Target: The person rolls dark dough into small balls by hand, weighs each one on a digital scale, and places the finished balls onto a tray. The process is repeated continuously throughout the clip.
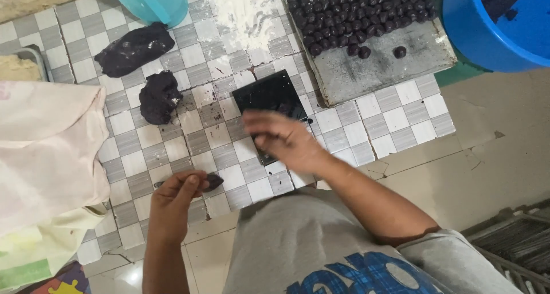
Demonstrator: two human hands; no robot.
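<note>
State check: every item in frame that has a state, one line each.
left hand: pinching a small dark dough piece
right hand: blurred, over the black scale, holds nothing visible
dough lumps: two, uncut, on the checkered mat
tray: partly filled with dark balls
flour: spread loose
blue bowl: holds dark dough

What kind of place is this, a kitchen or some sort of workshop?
Probably a home or small kitchen set up for making sweets by hand. A metal tray holds rows of dark dough balls, lumps of dark dough lie on the checkered mat, beside scattered flour.
</note>
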